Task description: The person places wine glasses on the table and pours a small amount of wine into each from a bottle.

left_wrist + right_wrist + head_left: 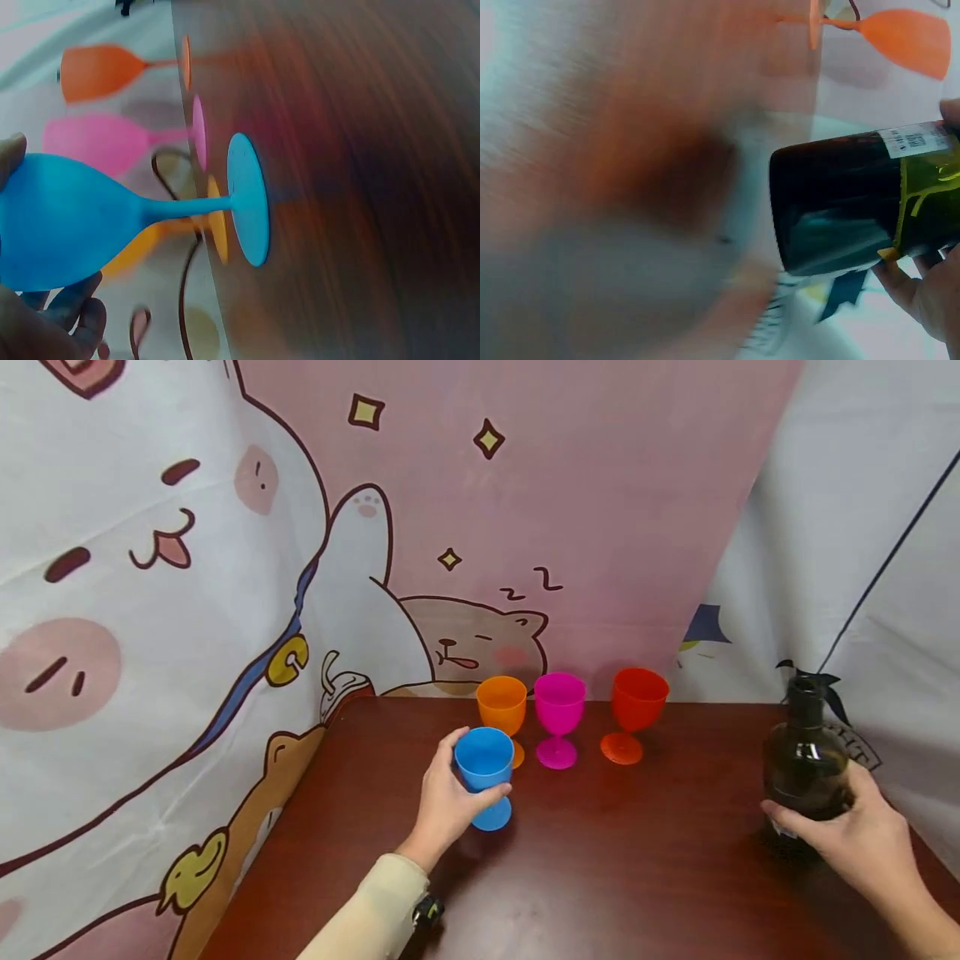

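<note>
My left hand (450, 802) grips the bowl of a blue plastic goblet (484, 760), thumb on the near side and fingers round the far side. The goblet is upright; its round foot (249, 199) is close to the tabletop, and I cannot tell whether it touches. At the right, my right hand (862, 835) holds a dark glass bottle (806, 768) with a narrow neck round its lower body. In the right wrist view the bottle's base looks raised off the table, and a white barcode label (913, 140) shows on its side.
Behind the blue goblet stand an orange goblet (501, 702), a magenta goblet (559, 703) and a red goblet (639, 697) in a row near the back edge of the brown table (600, 877). A printed cartoon cloth (600, 510) hangs right behind the table.
</note>
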Motion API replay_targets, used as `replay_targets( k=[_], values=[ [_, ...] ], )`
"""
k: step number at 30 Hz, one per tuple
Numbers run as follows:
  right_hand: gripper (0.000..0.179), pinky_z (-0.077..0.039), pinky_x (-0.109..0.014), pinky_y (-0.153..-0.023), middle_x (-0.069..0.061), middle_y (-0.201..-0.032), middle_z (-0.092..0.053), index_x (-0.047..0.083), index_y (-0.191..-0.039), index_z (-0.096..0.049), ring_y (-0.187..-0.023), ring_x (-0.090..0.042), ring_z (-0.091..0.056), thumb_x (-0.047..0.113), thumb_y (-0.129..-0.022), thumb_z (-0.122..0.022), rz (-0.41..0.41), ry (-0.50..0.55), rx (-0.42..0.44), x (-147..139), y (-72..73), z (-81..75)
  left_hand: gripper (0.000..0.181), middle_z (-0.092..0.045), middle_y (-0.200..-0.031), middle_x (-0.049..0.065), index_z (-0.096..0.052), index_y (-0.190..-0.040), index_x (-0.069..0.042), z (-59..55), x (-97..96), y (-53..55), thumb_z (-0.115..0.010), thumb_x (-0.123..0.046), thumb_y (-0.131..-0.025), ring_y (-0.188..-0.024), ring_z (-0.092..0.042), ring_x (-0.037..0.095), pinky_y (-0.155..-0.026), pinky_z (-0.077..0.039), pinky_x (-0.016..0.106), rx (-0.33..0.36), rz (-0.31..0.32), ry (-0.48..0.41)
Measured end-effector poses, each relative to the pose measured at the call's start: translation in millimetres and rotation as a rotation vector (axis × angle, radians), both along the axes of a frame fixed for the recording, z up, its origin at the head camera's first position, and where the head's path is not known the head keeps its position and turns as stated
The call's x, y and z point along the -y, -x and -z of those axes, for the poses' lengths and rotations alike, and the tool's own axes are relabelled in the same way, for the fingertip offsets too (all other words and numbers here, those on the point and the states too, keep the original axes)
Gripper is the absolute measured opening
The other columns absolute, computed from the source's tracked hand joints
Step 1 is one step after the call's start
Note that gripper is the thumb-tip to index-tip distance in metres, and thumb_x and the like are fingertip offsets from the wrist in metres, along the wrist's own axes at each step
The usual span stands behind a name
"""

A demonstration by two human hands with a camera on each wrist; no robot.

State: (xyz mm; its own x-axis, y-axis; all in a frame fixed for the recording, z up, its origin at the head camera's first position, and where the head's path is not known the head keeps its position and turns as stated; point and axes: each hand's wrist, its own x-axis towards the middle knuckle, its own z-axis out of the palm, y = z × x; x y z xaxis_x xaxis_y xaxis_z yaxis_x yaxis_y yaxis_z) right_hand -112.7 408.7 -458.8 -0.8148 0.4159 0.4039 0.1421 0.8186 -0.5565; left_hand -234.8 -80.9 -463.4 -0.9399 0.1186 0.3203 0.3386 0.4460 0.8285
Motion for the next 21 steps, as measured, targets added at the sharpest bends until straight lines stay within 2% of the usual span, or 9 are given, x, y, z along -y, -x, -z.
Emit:
replay_targets(
  k=[1,2,5,6,12,17,21],
  values=[
    [0.106,-0.044,-0.032,-0.066,-0.037,-0.125,-0.063,0.001,-0.153,-0.046,-0.101,-0.046,-0.065,0.029,-0.068,-0.102,-0.030,-0.032,-0.005,3,2.8,-4.5,0.099,-0.061,-0.150,0.005,-0.041,-0.158,-0.026,0.0,-6.9,-1.6,-0.097,-0.038,-0.077,-0.134,-0.062,0.033,-0.103,-0.058,0.059,-0.001,0.026,0.002],
    [0.109,-0.048,-0.041,-0.067,-0.038,-0.125,-0.064,0.002,-0.155,-0.046,-0.103,-0.057,-0.062,0.027,-0.066,-0.103,-0.064,-0.067,-0.012,6,5.8,-10.1,0.098,-0.061,-0.149,0.005,-0.042,-0.157,-0.025,-0.2,-13.9,-2.6,-0.097,-0.038,-0.077,-0.134,-0.062,0.032,-0.103,-0.059,0.058,-0.004,0.056,0.000],
    [0.113,-0.047,-0.071,-0.069,-0.037,-0.121,-0.066,0.005,-0.154,-0.048,-0.095,-0.061,-0.064,0.023,-0.057,-0.104,-0.173,-0.190,-0.037,14,15.1,-31.4,0.097,-0.061,-0.149,0.004,-0.043,-0.157,-0.023,-0.8,-35.1,-3.8,-0.096,-0.039,-0.078,-0.134,-0.062,0.030,-0.102,-0.060,0.054,-0.015,0.133,-0.010],
    [0.112,-0.047,-0.073,-0.068,-0.036,-0.120,-0.067,0.007,-0.153,-0.050,-0.092,-0.061,-0.065,0.023,-0.055,-0.104,-0.208,-0.234,-0.050,16,18.0,-39.3,0.096,-0.061,-0.149,0.004,-0.044,-0.157,-0.023,-1.2,-41.6,-4.1,-0.096,-0.039,-0.078,-0.134,-0.062,0.029,-0.102,-0.060,0.053,-0.014,0.150,-0.014],
    [0.100,-0.049,-0.069,-0.058,-0.023,-0.115,-0.075,0.021,-0.144,-0.059,-0.090,-0.046,-0.072,0.026,-0.053,-0.099,-0.324,-0.458,-0.045,29,27.5,-84.7,0.093,-0.060,-0.149,0.001,-0.044,-0.156,-0.031,-1.5,-68.2,-11.0,-0.095,-0.039,-0.079,-0.134,-0.060,0.028,-0.100,-0.061,0.051,0.029,0.176,-0.031],
    [0.097,-0.050,-0.063,-0.054,-0.016,-0.106,-0.076,0.023,-0.143,-0.059,-0.088,-0.038,-0.071,0.024,-0.053,-0.097,-0.385,-0.584,-0.034,36,31.4,-112.8,0.092,-0.060,-0.151,0.000,-0.043,-0.156,-0.033,-2.5,-74.2,-15.2,-0.094,-0.040,-0.079,-0.135,-0.060,0.028,-0.101,-0.061,0.051,0.042,0.179,-0.025],
    [0.099,-0.051,-0.063,-0.054,-0.013,-0.107,-0.077,0.024,-0.144,-0.057,-0.089,-0.038,-0.071,0.025,-0.055,-0.098,-0.428,-0.658,-0.025,42,34.9,-128.2,0.092,-0.060,-0.151,0.001,-0.043,-0.156,-0.033,-2.8,-74.7,-16.3,-0.094,-0.040,-0.080,-0.135,-0.061,0.029,-0.101,-0.061,0.052,0.038,0.173,-0.021]
  ],
)
